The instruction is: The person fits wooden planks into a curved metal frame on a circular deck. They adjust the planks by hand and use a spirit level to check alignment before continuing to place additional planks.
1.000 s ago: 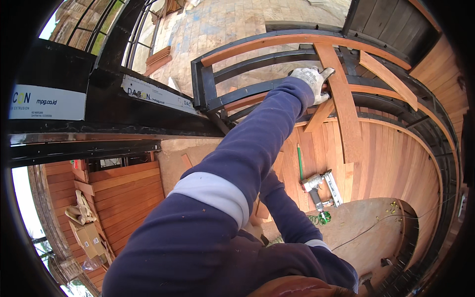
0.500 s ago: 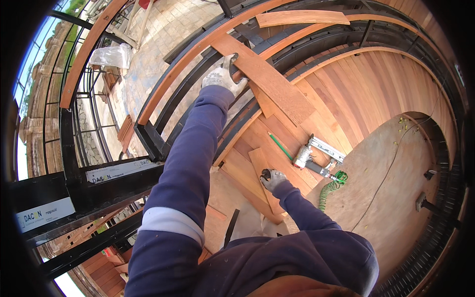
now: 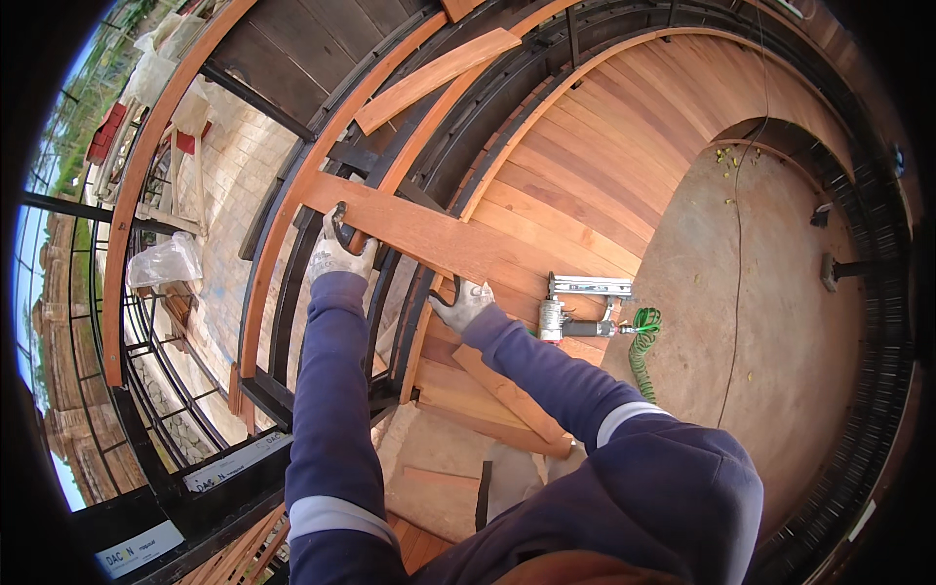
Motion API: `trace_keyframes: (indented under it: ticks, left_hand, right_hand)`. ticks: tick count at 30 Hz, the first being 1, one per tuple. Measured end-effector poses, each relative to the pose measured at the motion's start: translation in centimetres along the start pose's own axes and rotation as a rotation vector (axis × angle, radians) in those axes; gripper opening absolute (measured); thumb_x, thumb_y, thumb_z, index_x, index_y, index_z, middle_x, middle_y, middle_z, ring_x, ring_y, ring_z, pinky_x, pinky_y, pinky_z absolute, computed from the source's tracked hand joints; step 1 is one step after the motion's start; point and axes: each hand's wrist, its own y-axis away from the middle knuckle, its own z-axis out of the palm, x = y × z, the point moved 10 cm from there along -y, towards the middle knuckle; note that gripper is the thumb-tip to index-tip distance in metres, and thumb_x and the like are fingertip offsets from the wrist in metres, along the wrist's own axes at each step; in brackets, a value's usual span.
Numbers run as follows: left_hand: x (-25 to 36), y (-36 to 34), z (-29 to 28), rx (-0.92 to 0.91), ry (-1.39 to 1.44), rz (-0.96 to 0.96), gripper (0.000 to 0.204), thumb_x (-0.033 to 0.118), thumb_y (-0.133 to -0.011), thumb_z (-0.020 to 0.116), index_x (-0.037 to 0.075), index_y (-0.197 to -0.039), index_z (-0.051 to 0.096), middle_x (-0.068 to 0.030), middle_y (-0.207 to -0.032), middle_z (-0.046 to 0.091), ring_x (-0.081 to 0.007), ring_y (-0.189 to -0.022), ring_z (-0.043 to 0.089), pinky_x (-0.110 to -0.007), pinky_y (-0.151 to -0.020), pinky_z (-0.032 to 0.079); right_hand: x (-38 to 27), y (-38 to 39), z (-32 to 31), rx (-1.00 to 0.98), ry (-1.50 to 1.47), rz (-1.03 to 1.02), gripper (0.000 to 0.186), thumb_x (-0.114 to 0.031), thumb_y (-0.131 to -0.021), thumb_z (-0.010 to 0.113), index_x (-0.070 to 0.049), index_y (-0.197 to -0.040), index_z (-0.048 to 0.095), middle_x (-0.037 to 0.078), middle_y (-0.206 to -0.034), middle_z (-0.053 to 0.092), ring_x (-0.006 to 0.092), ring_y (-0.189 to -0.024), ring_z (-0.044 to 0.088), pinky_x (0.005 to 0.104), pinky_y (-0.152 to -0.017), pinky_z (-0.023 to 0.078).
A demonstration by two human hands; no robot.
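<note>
A flat reddish wood board lies across the curved rails, its inner end over the planked floor. My gloved left hand is at the board's near edge toward the outer rail; its thumb and forefinger are spread and a fingertip meets the edge. Farther along that edge is my gloved right hand, thumb and finger apart, close to the board's underside. Whether it touches is hard to tell. Beyond my right forearm, a silver and black nail gun lies on the planks, joined to a green coiled hose.
A loose wood strip rests across the rails farther up. Another plank lies under my right arm. Black metal framing rises at left, and curved wood planking bends round the bare floor at right.
My right hand has moved from the lower planks up to the board's near edge, its fingers opening. My left hand stays at the board. The view has turned and shifted.
</note>
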Motion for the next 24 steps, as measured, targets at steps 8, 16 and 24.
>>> trace_keyframes:
  ticks: [8, 16, 24]
  left_hand:
    - [1.9, -0.4, 0.2, 0.039, -0.015, 0.125, 0.074, 0.023, -0.081, 0.071, 0.021, -0.145, 0.034, -0.0254, -0.121, 0.062, -0.0423, -0.108, 0.062, -0.048, -0.092, 0.05]
    - [-0.2, 0.0, -0.1, 0.1, 0.094, 0.146, 0.073, 0.019, -0.084, 0.067, 0.019, -0.148, 0.032, -0.0249, -0.13, 0.058, -0.0415, -0.12, 0.057, -0.047, -0.099, 0.047]
    - [-0.4, -0.2, -0.2, 0.084, 0.016, 0.066, 0.068, 0.035, -0.084, 0.068, 0.022, -0.143, 0.036, -0.0234, -0.117, 0.065, -0.0413, -0.108, 0.063, -0.048, -0.093, 0.05]
  right_hand:
    - [0.7, -8.6, 8.3, 0.104, 0.119, -0.142, 0.047, -0.046, -0.093, 0.058, -0.017, -0.131, 0.057, 0.008, -0.123, 0.065, 0.0292, -0.112, 0.06, 0.0401, -0.101, 0.047]
    - [2.5, -7.6, 5.0, 0.092, -0.126, -0.044, 0.047, -0.04, -0.09, 0.063, -0.01, -0.126, 0.055, 0.01, -0.116, 0.067, 0.0286, -0.105, 0.064, 0.0399, -0.095, 0.051]
    - [8.7, -6.5, -1.6, 0.129, -0.985, 0.138, 0.049, -0.035, -0.087, 0.069, -0.003, -0.121, 0.053, 0.012, -0.108, 0.068, 0.0281, -0.097, 0.067, 0.0398, -0.088, 0.054]
